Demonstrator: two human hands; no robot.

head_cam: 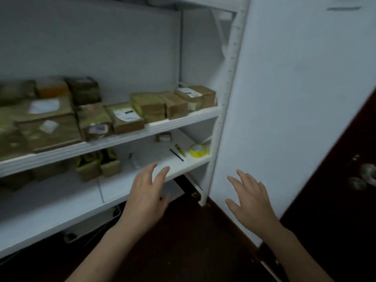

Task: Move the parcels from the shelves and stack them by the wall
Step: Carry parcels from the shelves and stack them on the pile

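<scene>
- The left hand (146, 192) and right hand (250, 198) are both empty, with fingers spread wide. They are held in the air before the lower board of the shelves (173, 124) and touch nothing.
- Most parcels (126, 118) sit on the middle board, packed side by side from the far left to the right end. A few more (95, 167) stand at the left of the lower board, near the left hand.
- They are brown cardboard boxes, many bound in yellowish tape and some bearing white labels. Broad flat ones lie at the left, stacked in part, and small blocks stand toward the right. The picture is blurred, so no label can be read.
- This looks like a reach for a parcel. No stack shows by the wall (295, 88) in this view, so most of the job seems to remain.
- Take each box with a hand on either side and lift it rather than drag it. The neighbours touch and could slide off the front edge.
- Clear the tops of piles first.
- Leave the tape roll (196, 151) and pen (176, 155) on the lower board.
- On the floor (183, 241), put the broad flat boxes lowest, tight to the wall, and the small ones above.
</scene>
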